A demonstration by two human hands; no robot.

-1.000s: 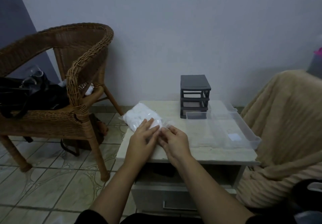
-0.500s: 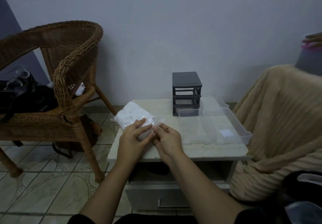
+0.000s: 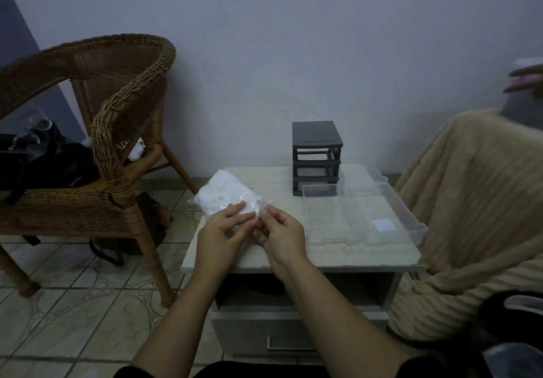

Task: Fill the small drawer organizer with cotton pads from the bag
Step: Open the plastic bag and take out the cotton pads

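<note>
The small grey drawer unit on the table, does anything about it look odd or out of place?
Its slots gape empty: the grey frame has no drawers in its upper slots, and clear drawers lie loose on the table beside it. Nothing looks spilled or broken.

Glossy clear plastic bag (image 3: pixel 226 198), matt grey plastic organizer (image 3: pixel 316 154), rough woven wicker chair (image 3: pixel 117 107).

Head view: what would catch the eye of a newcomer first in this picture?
The left hand and right hand pinch the end of a clear bag of white cotton pads on the left of the table. Behind, a dark drawer organizer stands, with clear drawers lying in front and to its right.
</note>
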